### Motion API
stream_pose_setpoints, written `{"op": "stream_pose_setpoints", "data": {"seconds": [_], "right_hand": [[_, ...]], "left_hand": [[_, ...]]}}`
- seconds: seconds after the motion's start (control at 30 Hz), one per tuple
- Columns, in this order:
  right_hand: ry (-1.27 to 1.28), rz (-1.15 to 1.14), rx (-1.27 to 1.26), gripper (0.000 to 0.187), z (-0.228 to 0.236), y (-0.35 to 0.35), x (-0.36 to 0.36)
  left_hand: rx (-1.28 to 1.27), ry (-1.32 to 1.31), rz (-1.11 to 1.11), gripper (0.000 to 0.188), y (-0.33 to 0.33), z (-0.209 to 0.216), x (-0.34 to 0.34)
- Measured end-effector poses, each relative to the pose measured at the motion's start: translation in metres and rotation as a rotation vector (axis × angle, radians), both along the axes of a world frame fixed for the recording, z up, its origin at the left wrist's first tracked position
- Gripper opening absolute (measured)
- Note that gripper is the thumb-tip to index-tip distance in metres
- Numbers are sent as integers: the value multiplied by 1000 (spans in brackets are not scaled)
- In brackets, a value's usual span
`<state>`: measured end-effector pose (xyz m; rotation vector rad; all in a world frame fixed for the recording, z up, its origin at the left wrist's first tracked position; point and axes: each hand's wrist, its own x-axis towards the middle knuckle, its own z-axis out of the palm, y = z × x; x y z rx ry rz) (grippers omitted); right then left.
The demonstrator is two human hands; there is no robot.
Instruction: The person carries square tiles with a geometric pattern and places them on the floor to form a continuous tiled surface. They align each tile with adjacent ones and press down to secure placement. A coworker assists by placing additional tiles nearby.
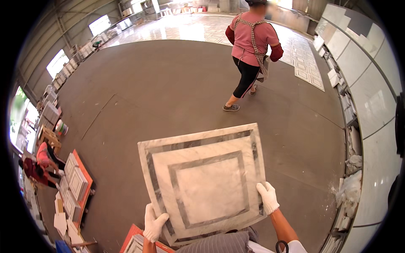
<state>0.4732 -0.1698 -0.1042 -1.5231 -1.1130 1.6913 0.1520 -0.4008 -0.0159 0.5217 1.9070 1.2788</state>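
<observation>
A square marble tile (209,189), white with two grey inlaid square bands, is held up in front of me, slightly tilted. My left hand (154,222), in a white knit glove, is closed on its left edge near the lower corner. The gloved right hand (268,197) grips the opposite edge, thumb lying on the face. Fingers behind the tile are hidden. Below it, by my left forearm, part of an orange board (131,237) with similar tiles on it shows.
Ahead, a person (253,46) in a pink top walks on the grey floor. Patterned tiles (308,63) cover the far floor. At left, another person (42,162) bends beside stacked tiles (76,181) on an orange pallet, near a bucket (61,127). Slabs (379,160) and shelving line the right.
</observation>
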Motion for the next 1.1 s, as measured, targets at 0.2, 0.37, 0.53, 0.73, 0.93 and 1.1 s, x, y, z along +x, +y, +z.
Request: {"op": "stream_pose_setpoints", "data": {"seconds": [0.2,0.37,0.53,0.73,0.93,1.1], "right_hand": [[-29,-337,129,20,28,64,-40],[-207,-562,213,16,69,123,-76],[-38,-684,323,39,76,150,-57],[-252,-688,189,53,113,303,-59],[-89,-504,349,45,57,492,40],[-61,-444,417,40,74,655,44]], "left_hand": [[101,-149,-274,44,166,-4,-92],[-16,-62,-571,40,332,16,-159],[32,-241,-598,36,422,-6,-96],[105,-265,-397,28,566,5,-78],[223,-258,-244,23,698,-7,-17],[216,-274,-215,25,842,7,8]]}}
